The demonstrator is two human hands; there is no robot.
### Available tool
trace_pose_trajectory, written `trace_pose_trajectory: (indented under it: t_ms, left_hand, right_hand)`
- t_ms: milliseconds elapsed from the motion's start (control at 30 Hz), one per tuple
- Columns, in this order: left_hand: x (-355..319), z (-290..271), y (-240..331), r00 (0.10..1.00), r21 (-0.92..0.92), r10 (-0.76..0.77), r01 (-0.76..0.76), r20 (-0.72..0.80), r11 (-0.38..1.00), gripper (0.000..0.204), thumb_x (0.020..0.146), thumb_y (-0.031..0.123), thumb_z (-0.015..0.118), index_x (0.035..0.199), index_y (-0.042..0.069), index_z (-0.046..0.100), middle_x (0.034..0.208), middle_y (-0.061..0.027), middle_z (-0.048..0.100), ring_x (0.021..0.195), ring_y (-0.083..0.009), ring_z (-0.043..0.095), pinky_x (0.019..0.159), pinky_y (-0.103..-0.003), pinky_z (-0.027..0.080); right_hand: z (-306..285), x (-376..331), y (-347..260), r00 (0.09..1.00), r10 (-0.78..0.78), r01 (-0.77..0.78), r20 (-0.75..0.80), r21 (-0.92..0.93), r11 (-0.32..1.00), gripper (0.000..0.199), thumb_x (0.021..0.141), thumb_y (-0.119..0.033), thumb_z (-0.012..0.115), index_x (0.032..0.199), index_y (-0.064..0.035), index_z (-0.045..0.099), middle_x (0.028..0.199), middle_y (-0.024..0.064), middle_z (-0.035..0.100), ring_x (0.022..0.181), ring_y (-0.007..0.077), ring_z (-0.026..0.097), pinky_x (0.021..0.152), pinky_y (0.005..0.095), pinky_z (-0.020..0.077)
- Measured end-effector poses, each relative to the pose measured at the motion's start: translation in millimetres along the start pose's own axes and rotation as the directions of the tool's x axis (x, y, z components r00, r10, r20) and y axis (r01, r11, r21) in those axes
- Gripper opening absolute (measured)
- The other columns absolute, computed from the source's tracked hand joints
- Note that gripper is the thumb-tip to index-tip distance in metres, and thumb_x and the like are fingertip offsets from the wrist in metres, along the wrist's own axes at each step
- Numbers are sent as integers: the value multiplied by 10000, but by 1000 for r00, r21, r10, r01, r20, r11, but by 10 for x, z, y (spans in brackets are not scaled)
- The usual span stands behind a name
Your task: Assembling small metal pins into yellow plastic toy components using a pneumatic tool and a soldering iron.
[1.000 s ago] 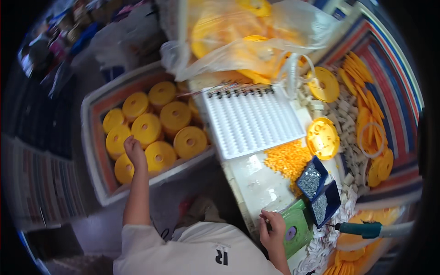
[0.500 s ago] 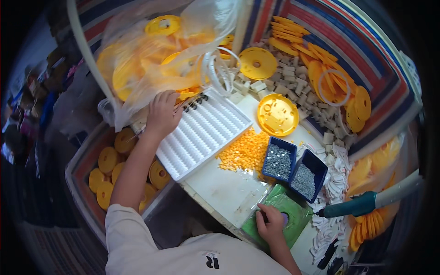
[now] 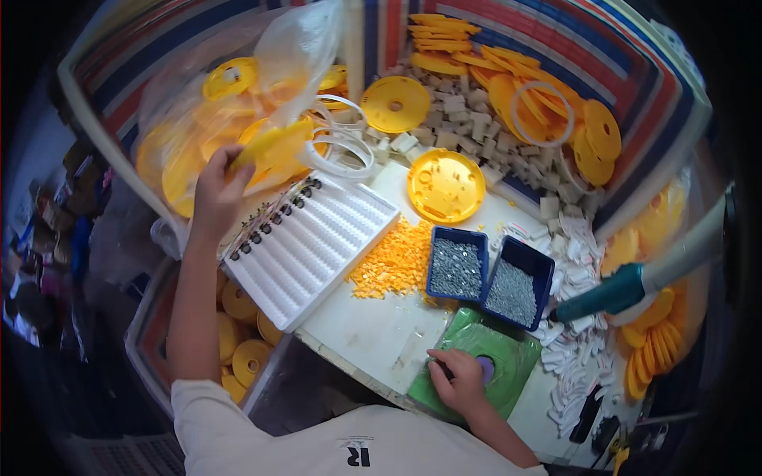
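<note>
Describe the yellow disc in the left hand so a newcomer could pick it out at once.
Find the white ridged tray on the worktable. Beyond its row of black parts, in front of the clear plastic bag of yellow pieces, is the left hand, gripping the yellow disc near its edge. Unlike those yellow pieces, it is held up, tilted into a narrow oval.

Past the worktop's (image 3: pixel 357 341) near edge, we see bold dark lettering (image 3: pixel 359 457) on the front of a pale shirt (image 3: pixel 309 444); the fine print (image 3: pixel 355 438) beside it is too small for us to read.
</note>
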State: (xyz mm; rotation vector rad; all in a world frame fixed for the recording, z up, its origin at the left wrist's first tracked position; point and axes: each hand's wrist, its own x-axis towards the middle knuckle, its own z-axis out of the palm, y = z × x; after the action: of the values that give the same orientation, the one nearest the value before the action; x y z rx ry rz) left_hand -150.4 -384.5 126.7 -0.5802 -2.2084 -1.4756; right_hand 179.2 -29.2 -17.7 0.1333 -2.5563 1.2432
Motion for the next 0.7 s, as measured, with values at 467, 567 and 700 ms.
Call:
trace_pose_trajectory:
  t_ms: [467, 567, 700]
  left_hand:
    - [-2438, 1556, 1363, 461, -353, 577, -486, 674, 800, 285, 750, 57, 775, 1026, 131, 774, 972, -11, 722, 901, -177, 708, 845, -387, 508]
    - [-2576, 1742, 1513, 399, -479, 648, -448, 648, 755, 336, 736, 57, 744, 1064, 123, 772, 1020, -30, 722, 932, -193, 705, 846, -405, 519]
    - [-2267, 1784, 1286, 376, -242, 529, -593, 760, 768, 347, 711, 49, 698, 1051, 109, 732, 1135, -39, 726, 1107, -262, 671, 963, -452, 505]
  right_hand:
    - [-900, -308, 322, 802, 548, -415, 239, 883, 221, 600, 1072, -356, 530, 1526, 34, 485, 1411, 112, 651, 1246, 191, 649, 1068, 339, 498]
    - [-1091, -415, 512, 760, 618, -523, 201, 753, 399, 456, 1076, -240, 590, 1463, 3, 592, 1166, 68, 729, 992, 116, 683, 880, 274, 550]
    - [-1400, -352, 660, 774, 600, -626, 203, 388, 676, 360, 1074, -230, 609, 1330, 7, 700, 1054, 49, 736, 965, 93, 652, 855, 283, 535]
